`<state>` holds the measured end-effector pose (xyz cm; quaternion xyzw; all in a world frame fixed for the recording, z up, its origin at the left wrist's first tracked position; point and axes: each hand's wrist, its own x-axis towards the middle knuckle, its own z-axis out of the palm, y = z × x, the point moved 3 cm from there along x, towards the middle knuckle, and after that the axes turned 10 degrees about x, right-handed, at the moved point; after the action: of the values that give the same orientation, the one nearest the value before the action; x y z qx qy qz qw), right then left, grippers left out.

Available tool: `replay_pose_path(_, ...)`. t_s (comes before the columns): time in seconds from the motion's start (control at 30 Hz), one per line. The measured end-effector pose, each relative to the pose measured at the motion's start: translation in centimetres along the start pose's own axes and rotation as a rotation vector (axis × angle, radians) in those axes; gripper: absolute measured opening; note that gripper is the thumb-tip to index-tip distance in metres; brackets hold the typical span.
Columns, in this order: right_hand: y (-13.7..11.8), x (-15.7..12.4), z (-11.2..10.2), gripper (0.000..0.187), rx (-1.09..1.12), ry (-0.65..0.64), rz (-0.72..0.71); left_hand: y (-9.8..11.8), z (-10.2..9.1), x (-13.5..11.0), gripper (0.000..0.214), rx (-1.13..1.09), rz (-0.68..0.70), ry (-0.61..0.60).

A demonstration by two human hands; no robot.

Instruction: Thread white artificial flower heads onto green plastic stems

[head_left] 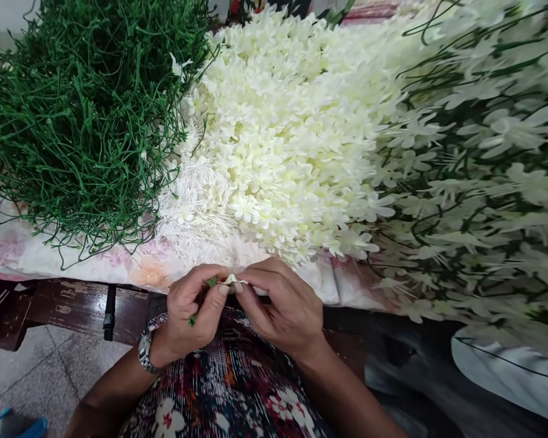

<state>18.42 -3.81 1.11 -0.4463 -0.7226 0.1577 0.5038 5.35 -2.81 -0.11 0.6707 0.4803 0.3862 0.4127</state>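
Observation:
My left hand [192, 311] is closed around a thin green plastic stem [192, 319], whose tip shows between the fingers. My right hand [281, 305] pinches a small cream-white artificial flower [234, 280] against that stem's tip. Both hands meet just above my lap, at the near edge of the table. A metal watch [145, 351] is on my left wrist. Directly behind the hands lies a big heap of loose cream-white flower heads [292, 134].
A mound of bare green stems [86, 109] fills the back left. Finished stems with white flowers [484, 182] pile up on the right. A floral cloth [132, 261] covers the dark wooden table edge [77, 307]. Grey floor tiles [41, 371] show at lower left.

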Motion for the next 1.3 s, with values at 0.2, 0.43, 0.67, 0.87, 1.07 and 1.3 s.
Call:
replay_pose_path(0.2, -0.2, 0.1, 0.4, 0.014, 0.171, -0.036, 0.027, -0.2, -0.2, 0.3, 0.008, -0.109, -0.030, -0.031)
replay_pose_path(0.43, 0.2, -0.1, 1.2, 0.010, 0.394, -0.071, 0.236, -1.2, 0.5, 0.1, 0.010, -0.372, -0.185, 0.076)
replay_pose_path(0.67, 0.2, -0.2, 1.6, 0.011, 0.484, -0.164, 0.366, -0.3, 0.1, 0.1, 0.007, -0.239, -0.133, 0.110)
replay_pose_path(0.87, 0.7, -0.6, 1.4, 0.008, 0.573, -0.142, 0.395, -0.3, -0.1, 0.5, 0.015, -0.266, -0.140, -0.047)
replay_pose_path(1.07, 1.0, -0.7, 1.0, 0.005, 0.582, -0.089, 0.413, -1.2, 0.3, 0.0, 0.015, -0.455, -0.284, -0.093)
replay_pose_path(1.3, 1.1, -1.2, 0.9, 0.005, 0.636, -0.011, 0.450, -0.3, 0.2, -0.2, 0.005, -0.455, -0.210, -0.109)
